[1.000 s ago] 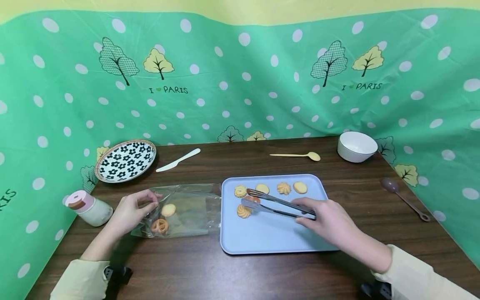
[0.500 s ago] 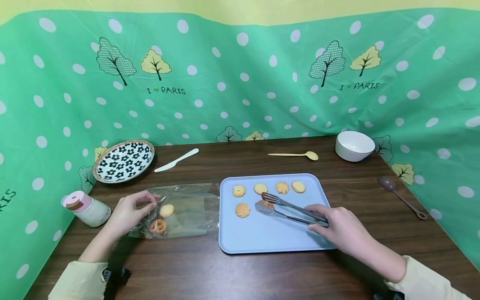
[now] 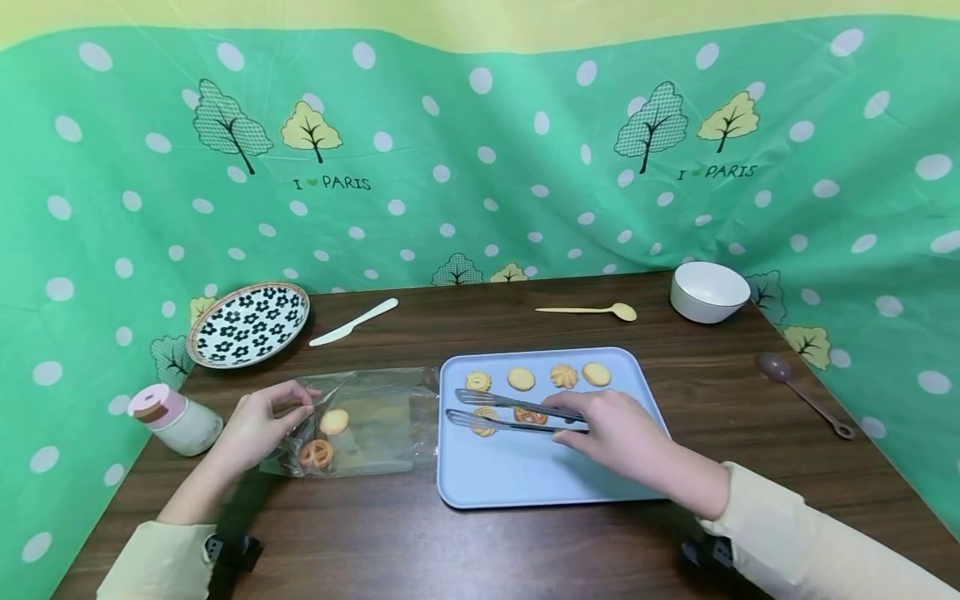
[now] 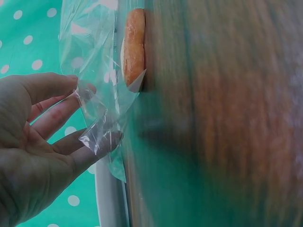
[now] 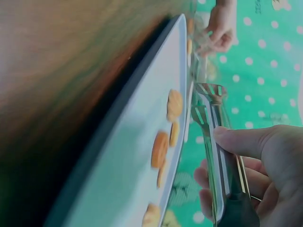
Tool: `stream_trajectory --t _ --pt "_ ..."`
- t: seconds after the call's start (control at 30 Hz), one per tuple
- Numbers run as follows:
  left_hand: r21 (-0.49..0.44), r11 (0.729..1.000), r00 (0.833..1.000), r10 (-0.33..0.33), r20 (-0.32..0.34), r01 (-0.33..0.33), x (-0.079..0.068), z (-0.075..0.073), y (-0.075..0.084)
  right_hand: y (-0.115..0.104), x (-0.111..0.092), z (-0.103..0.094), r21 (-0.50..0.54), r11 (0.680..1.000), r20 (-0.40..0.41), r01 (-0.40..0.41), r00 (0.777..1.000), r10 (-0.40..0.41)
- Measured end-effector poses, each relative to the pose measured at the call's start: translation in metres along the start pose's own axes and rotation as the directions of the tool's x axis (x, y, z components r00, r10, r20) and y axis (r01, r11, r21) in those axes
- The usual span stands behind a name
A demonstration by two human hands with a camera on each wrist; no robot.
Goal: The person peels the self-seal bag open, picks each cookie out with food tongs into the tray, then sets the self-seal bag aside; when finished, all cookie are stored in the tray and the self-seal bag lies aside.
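Observation:
My left hand (image 3: 258,427) pinches the near left part of a clear plastic bag (image 3: 382,421) lying on the table. Inside it are a round cookie (image 3: 333,421) and a pretzel-shaped cookie (image 3: 316,453). In the left wrist view, thumb and fingers meet at the bag's crinkled film (image 4: 102,127). My right hand (image 3: 618,433) grips metal tongs (image 3: 504,402) over a light blue tray (image 3: 517,483). The tongs' tips are spread apart with nothing between them in the right wrist view. Below them are a swirl cookie (image 3: 483,423), partly covered, and another pretzel-shaped cookie (image 3: 530,416).
Several cookies (image 3: 563,376) line the tray's far side. Behind are a flower-patterned plate (image 3: 251,327), a white knife (image 3: 352,323), a yellow spoon (image 3: 588,311) and a white bowl (image 3: 708,293). A pink-lidded jar (image 3: 176,419) stands left; a brown spoon (image 3: 798,392) lies right.
The tongs in my right hand went right, then left over the swirl cookie. The tray's pretzel-shaped cookie shows farther right than a second ago. My left hand keeps its place on the bag.

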State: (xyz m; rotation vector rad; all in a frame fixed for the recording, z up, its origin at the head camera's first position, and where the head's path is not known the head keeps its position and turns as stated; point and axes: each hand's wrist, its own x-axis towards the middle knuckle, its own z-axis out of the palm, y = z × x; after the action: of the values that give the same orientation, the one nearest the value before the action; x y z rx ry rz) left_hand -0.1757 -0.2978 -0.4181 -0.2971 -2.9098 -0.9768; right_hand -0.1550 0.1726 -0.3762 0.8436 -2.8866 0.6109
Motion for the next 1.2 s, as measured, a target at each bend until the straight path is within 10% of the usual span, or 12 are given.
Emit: stream_trajectory --t 0.77,1.2 --pt "-0.029 0.999 1.0 -0.013 0.013 0.014 0.0 -0.001 0.0 -0.068 0.104 0.073 0.038 0.986 0.136 0.163 0.977 -0.166" --pt "-0.007 1.0 1.0 0.008 0.005 -0.008 0.002 -0.001 -0.001 -0.089 0.126 0.089 0.008 0.987 0.159 0.157 0.975 -0.157"
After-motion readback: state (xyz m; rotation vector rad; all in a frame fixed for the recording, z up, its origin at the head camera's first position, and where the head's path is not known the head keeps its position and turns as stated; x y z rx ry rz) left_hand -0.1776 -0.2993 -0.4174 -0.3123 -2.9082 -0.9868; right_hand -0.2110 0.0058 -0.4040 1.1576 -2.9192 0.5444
